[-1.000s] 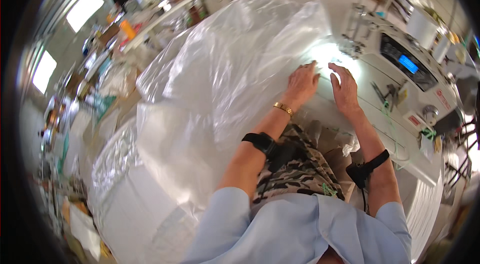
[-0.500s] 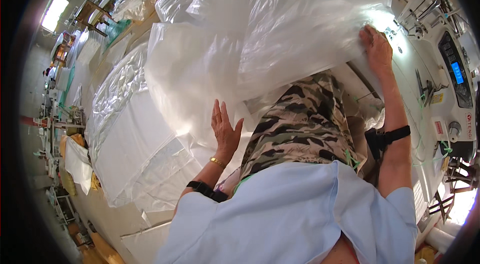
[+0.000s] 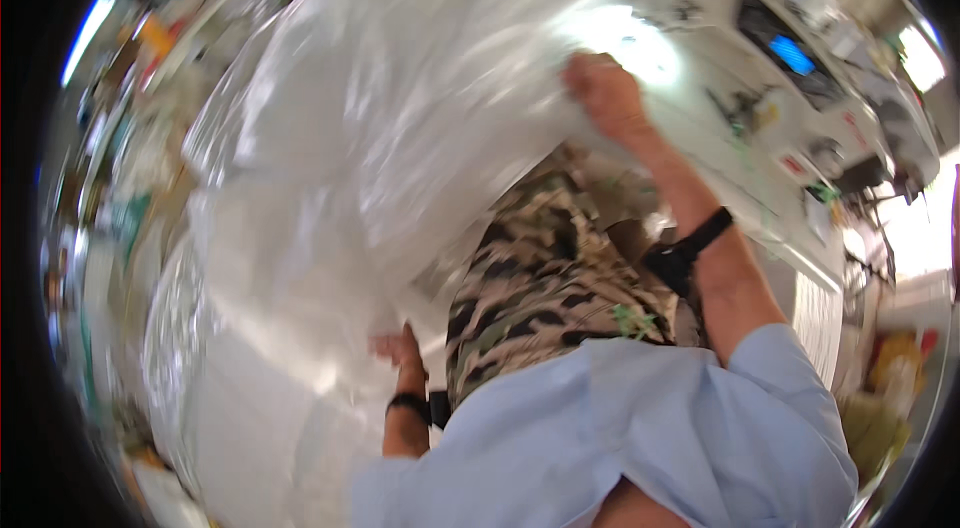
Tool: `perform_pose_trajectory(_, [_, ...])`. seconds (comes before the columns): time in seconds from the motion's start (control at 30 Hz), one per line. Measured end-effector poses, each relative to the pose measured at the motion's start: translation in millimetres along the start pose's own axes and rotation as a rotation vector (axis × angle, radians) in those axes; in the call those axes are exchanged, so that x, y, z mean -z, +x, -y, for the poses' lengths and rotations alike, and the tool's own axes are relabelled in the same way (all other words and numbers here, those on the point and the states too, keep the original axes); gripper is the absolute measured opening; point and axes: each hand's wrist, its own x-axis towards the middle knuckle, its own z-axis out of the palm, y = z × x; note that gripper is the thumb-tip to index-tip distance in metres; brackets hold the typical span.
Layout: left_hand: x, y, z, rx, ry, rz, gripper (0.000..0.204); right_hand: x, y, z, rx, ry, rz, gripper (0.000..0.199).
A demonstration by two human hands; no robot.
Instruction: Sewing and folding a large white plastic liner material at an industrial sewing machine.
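A large sheet of clear, crinkled plastic film (image 3: 330,138) spreads from the sewing machine (image 3: 790,58) across my lap and off to the left. My right hand (image 3: 605,93) is at the film's right edge, beside the bright machine lamp, its fingers curled closed on the film. Lower down, my left hand (image 3: 400,346) is next to the film's near edge, blurred by motion. Its fingers look stretched out with the thumb apart, and nothing shows in them. Whether it touches the film I cannot tell.
The machine's white table (image 3: 690,78) runs along the right, with a lit blue display (image 3: 792,55) on the machine head. Camouflage-patterned trousers (image 3: 530,278) cover my legs below the film. White sheeting (image 3: 240,408) lies at the lower left.
The view has swung to the right and blurred. My right hand has gone from loosely flat to closed at the film's edge. More film now lies to the left, and my left hand is lower.
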Motion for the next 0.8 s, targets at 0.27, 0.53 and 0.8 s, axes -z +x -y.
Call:
perform_pose_trajectory(0.27, [-4.9, 76.3, 58.6, -0.387, -0.158, -0.286, 0.031, 3.5, 7.3, 26.4, 0.031, 0.036, -0.029, 0.035])
perform_pose_trajectory(0.53, [190.0, -33.1, -53.5, -0.489, -0.975, 0.585, 0.035, -14.1, 35.7, 25.9, -0.188, 0.241, -0.071, 0.066])
perform_pose_trajectory(0.8, [290.7, -150.1, -113.3, -0.955, -1.455, 0.772, 0.045, -79.8, 69.8, 177.4, -0.058, 0.63, -0.108, 0.082])
